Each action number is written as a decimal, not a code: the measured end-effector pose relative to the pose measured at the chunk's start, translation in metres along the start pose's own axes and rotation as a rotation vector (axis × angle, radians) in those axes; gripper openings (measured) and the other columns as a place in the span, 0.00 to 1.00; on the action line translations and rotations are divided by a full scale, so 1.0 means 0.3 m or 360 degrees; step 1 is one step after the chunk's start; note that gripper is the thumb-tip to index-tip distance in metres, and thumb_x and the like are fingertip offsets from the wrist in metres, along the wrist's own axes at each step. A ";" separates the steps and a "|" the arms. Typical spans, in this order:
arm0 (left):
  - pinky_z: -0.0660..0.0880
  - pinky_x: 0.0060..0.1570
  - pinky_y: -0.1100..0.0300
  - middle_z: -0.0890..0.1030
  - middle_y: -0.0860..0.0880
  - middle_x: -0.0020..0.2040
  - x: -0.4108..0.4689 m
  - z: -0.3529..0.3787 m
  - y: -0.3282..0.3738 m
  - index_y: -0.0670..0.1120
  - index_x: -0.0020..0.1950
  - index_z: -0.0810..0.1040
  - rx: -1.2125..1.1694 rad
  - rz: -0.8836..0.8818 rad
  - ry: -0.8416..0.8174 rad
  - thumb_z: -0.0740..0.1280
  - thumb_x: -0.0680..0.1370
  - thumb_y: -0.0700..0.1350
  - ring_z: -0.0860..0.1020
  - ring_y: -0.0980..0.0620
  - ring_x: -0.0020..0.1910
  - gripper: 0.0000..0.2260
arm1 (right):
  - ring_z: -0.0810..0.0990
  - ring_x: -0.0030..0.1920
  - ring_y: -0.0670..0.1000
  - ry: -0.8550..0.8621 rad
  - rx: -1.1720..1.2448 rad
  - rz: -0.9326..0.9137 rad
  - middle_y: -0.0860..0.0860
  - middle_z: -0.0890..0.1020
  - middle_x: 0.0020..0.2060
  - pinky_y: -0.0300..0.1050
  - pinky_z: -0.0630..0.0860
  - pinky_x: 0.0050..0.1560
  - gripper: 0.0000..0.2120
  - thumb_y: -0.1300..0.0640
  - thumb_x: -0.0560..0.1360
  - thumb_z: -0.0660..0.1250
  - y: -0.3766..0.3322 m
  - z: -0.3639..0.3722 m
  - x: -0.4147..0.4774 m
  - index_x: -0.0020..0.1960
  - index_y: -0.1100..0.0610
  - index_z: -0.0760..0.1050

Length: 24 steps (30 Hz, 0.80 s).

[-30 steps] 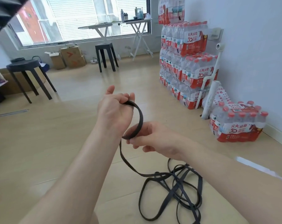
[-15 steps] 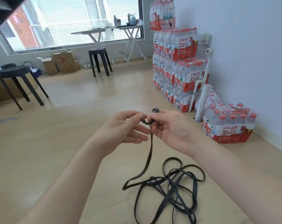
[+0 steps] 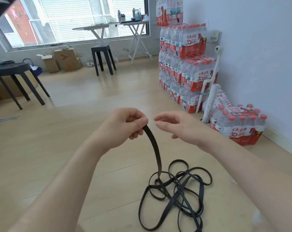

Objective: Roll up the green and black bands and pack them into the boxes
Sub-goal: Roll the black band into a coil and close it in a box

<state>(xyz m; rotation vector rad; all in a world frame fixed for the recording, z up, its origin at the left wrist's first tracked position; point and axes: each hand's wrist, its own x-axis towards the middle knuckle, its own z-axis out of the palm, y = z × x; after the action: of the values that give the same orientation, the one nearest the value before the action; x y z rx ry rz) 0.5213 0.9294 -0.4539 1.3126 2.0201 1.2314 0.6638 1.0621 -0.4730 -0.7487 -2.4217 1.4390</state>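
A: Band?
B: black band (image 3: 156, 148), mostly a loose tangle on the floor (image 3: 74, 131), one end rising.
A: Hands?
B: left hand (image 3: 123, 126) pinches that end, fingers curled. right hand (image 3: 180, 126) just beside, loosely open, empty.
A: Behind?
B: water packs (image 3: 192, 64) along the wall.

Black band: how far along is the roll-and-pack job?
Done: nothing looks finished; no rolled band or packed box shows. In hand: the left hand pinches one end of the black band; any started coil is hidden inside the grip. The right hand is open beside it, not touching. Left: most of the band lies in a loose tangle on the floor, and no green band is in view.
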 end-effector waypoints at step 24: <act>0.79 0.45 0.60 0.84 0.41 0.44 -0.018 0.003 0.020 0.41 0.48 0.83 -0.0559 0.0071 0.0109 0.71 0.71 0.41 0.81 0.53 0.41 0.07 | 0.75 0.39 0.44 0.0195 0.0424 -0.0227 0.52 0.80 0.39 0.33 0.74 0.33 0.07 0.56 0.76 0.68 -0.053 0.044 -0.023 0.45 0.46 0.83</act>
<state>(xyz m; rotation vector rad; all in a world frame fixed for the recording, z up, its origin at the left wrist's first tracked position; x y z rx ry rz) 0.5274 0.9260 -0.4499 1.1620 1.7230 1.5852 0.6588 1.0422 -0.4652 -0.5722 -2.0924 1.5671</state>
